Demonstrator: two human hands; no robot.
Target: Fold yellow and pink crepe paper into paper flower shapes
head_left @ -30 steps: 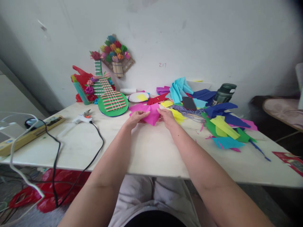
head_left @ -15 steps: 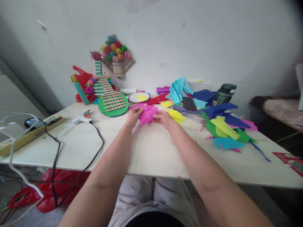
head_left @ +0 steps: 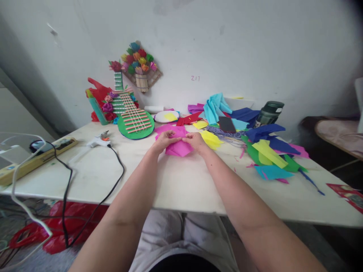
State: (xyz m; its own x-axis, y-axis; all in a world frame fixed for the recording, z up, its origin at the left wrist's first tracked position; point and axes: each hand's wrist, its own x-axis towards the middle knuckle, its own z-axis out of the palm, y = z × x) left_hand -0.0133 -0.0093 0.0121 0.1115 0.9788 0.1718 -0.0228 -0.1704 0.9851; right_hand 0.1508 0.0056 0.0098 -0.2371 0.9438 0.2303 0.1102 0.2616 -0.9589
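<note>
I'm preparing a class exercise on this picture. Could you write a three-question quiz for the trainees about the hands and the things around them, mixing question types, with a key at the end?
1. Multiple choice: What do the left hand and the right hand hold between them?
A) a dark phone
B) pink paper
C) a coil of purple string

2. True or false: The white glue gun lies nearer the left hand than the right hand.

3. Fill in the missing word: The rounded body of the stringed model is coloured ____.

Key: 1. B; 2. True; 3. green
</note>
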